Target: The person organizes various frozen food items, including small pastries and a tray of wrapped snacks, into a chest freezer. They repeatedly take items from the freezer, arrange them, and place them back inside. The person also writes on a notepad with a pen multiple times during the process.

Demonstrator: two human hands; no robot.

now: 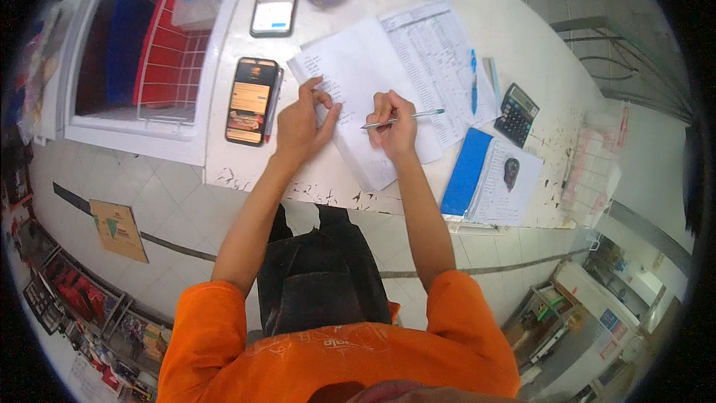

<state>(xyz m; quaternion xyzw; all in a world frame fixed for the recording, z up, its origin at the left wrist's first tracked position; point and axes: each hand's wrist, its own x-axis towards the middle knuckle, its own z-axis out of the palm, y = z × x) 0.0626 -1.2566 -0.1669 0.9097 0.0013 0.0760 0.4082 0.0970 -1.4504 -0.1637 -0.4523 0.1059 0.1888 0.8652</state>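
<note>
Gripping a silver pen (429, 113), the right hand (394, 123) was found with fingers curled closed around it, apparently to guide the tip. The pen crossed the fingers, its tip toward nine o'clock and its tail toward two to three; contact between tip and paper could not be confirmed. The left hand (302, 125) was half open, fingers bent and thumb apart, with hold of nothing seen; it lay at the left edge of the paper (369, 48), presumably to steady it. Handwritten lines (313, 60) stood at ten o'clock from the right hand.

Just beside the left hand, between nine and ten o'clock, lay a lit phone (250, 101), probably kept readable. Farther out from the right hand, printed sheets (436, 48) lay at one o'clock, an open notebook (488, 205) at four, and a calculator (517, 116) at three, seemingly within reach.
</note>
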